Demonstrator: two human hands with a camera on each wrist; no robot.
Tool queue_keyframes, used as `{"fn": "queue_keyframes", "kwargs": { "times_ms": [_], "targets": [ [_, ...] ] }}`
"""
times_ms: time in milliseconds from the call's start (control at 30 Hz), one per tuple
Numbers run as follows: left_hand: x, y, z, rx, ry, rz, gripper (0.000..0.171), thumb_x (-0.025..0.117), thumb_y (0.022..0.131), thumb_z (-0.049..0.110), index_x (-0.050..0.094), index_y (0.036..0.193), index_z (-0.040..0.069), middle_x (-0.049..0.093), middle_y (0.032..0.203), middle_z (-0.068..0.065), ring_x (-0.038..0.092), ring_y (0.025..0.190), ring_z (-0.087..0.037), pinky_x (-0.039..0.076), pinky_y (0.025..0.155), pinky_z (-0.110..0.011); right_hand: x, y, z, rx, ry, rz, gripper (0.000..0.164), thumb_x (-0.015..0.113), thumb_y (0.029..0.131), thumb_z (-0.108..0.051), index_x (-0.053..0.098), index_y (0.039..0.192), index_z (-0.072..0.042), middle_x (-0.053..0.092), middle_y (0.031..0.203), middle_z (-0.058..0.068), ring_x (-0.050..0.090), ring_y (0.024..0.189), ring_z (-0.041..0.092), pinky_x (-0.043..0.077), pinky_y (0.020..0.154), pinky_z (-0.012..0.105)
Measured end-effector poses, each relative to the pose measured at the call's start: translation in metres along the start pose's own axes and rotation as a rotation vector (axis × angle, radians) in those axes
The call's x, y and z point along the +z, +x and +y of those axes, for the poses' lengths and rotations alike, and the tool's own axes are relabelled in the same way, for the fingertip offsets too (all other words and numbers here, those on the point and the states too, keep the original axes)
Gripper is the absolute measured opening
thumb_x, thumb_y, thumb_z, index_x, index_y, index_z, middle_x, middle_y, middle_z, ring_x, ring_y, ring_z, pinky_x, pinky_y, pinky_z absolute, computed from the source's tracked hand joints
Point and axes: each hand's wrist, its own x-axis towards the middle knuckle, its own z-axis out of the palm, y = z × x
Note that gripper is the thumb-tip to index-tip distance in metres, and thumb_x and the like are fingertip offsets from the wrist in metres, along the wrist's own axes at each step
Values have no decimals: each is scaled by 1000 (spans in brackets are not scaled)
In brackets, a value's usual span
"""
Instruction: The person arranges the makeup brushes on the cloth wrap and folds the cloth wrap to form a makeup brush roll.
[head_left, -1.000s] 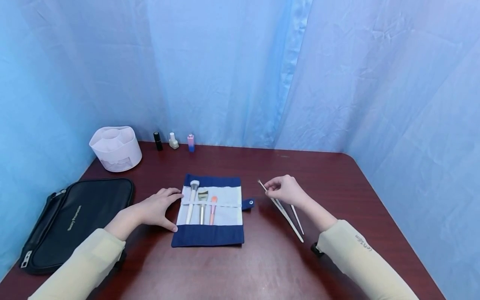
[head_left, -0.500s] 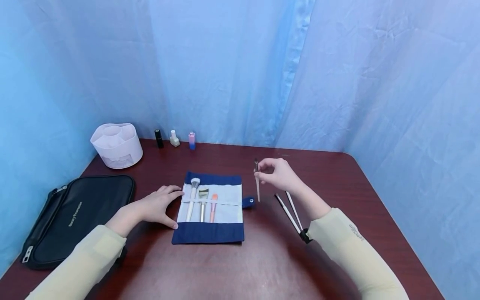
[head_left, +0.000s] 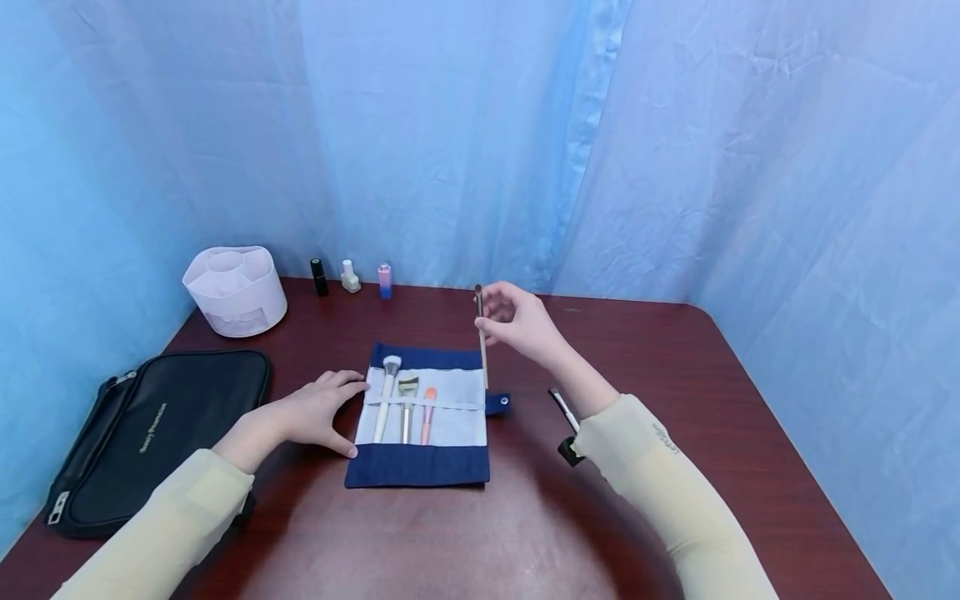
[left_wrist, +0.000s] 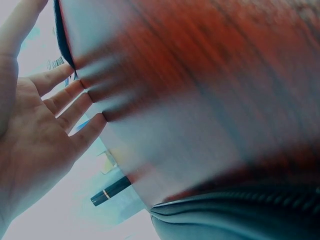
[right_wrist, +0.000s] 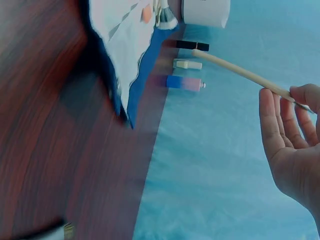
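Note:
A navy and white brush roll (head_left: 417, 465) lies unfolded on the table, its snap tab at the right. Tucked under its strap are a white-handled makeup brush (head_left: 384, 408), a flat-headed brush (head_left: 407, 417) and a pink brush (head_left: 427, 417). My left hand (head_left: 315, 417) rests at the roll's left edge with fingers spread; the left wrist view shows them straight. Between thumb and fingers, my right hand (head_left: 517, 321) pinches a thin makeup brush (right_wrist: 240, 71) with a pale handle. The brush stands nearly upright over the roll's upper right edge, bristles up, handle end pointing down.
Another slim brush (head_left: 564, 408) lies right of the roll, partly hidden by the right sleeve. A black zip case (head_left: 187, 400) lies at the left. Along the back stand a white organizer (head_left: 240, 308), a black lipstick tube (head_left: 318, 277), a nail polish bottle (head_left: 350, 277) and a pink-blue tube (head_left: 385, 282).
My right hand has lifted the thin brush off the table, turned it upright and carried it left to the roll's right edge. My left hand has stayed in place.

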Motion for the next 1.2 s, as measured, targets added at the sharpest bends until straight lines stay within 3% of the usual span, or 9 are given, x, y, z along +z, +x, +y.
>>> {"fn": "queue_keyframes", "kwargs": {
  "times_ms": [200,400,633,867,1200],
  "targets": [
    [0,0,1,3,1,3,101,79,66,55,38,143,5,33,147,-17,34,129,-35,38,100,-55,19,16,8,-8,116,44,46,67,86,-6,45,126,-12,57,95,13,66,73,24,57,61,41],
    [1,-1,1,2,0,3,100,79,66,55,38,143,5,33,147,-17,34,129,-36,38,100,-55,38,23,28,31,149,71,36,64,90,-12,47,123,-14,59,92,14,66,68,29,57,60,41],
    [1,-2,2,-6,0,-2,101,79,65,56,38,143,6,33,146,-16,34,129,-35,38,100,-56,53,25,46,69,162,86,37,63,91,-12,47,124,-5,59,91,15,67,65,28,57,59,41],
    [2,-2,2,-10,7,-2,101,79,65,56,38,143,6,33,147,-15,34,129,-35,37,101,-55,61,25,58,107,162,44,36,64,91,-13,47,123,-13,62,92,16,67,64,28,57,60,43],
    [2,-2,1,-2,8,4,101,79,65,57,39,143,6,33,147,-15,35,129,-35,38,100,-55,64,20,67,233,194,-47,39,66,88,-10,48,123,-6,64,96,16,67,67,25,57,61,41]
  ]
}}
